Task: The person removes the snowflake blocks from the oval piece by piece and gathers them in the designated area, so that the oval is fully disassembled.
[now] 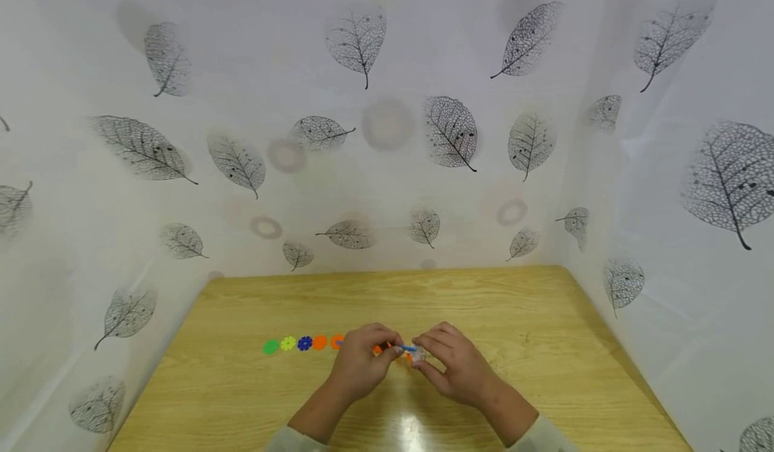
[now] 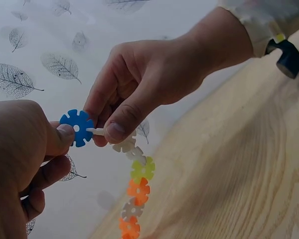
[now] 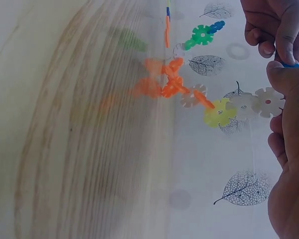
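Note:
My left hand [image 1: 363, 363] pinches a blue notched snowflake disc [image 2: 76, 128] between thumb and fingertip. Its notched edge meets a white disc that my right hand [image 1: 455, 366] pinches edge-on. From the right hand's fingers hangs a chain of interlocked discs: white discs [image 3: 267, 102], a yellow disc [image 3: 220, 112], a clear disc [image 2: 132, 209] and several orange discs [image 3: 172, 85]. Farther along the chain in the right wrist view come a green disc [image 3: 203, 34] and a small blue disc [image 3: 217, 26]. Both hands are close together above the table.
On the wooden table [image 1: 484, 297] lies a row of loose discs left of the hands: green [image 1: 271, 347], yellow [image 1: 288, 343], dark blue [image 1: 305, 343] and orange [image 1: 320, 342]. White leaf-printed curtains [image 1: 387, 190] stand behind and along both sides.

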The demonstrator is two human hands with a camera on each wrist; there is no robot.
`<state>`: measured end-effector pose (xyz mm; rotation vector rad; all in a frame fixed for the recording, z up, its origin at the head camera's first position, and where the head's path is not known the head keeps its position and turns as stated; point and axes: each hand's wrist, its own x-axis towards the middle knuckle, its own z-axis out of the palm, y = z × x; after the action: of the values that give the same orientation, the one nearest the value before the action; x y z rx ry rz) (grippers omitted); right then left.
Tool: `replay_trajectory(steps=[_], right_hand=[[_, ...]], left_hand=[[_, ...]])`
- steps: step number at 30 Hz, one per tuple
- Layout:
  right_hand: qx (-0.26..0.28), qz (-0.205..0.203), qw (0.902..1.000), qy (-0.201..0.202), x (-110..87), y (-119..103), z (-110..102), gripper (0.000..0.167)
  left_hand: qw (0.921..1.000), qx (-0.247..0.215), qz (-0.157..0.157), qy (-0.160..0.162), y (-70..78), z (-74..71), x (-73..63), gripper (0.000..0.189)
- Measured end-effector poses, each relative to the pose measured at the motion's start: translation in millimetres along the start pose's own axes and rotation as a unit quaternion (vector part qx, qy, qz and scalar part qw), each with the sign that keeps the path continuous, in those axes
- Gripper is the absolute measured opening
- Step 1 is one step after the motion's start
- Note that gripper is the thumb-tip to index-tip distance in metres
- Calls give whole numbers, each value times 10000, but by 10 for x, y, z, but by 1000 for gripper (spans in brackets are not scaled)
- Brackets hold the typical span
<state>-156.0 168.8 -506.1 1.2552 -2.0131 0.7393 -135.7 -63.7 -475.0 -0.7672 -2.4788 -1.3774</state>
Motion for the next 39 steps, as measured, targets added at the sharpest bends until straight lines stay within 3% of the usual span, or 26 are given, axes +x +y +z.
replay_trajectory(steps=[6,13,21,27,32,39], right_hand=[[109,-123,9998,90,1,0,29,35],[166,-100,9998,11,-51,2,41,38],[119,229,9996,111,-181,88,-74,39],[107,265,9996,92,-194,108,-117,47],[68,221,9996,144,-208,116,-134,42],[19,226,9997,109,-220,113,-145,43]], left_hand=[[9999,33,-3,130,-10,11,-18,14],[9997,136,-38,184,-34,5,-41,12],[9978,198,-257,577,-18,-333,1,12],[9912,25,-909,960,-147,-470,-77,19],[9813,-12,-1429,1291,-285,-605,-147,11],[9697,40,-2121,1212,-473,-724,-273,10]])
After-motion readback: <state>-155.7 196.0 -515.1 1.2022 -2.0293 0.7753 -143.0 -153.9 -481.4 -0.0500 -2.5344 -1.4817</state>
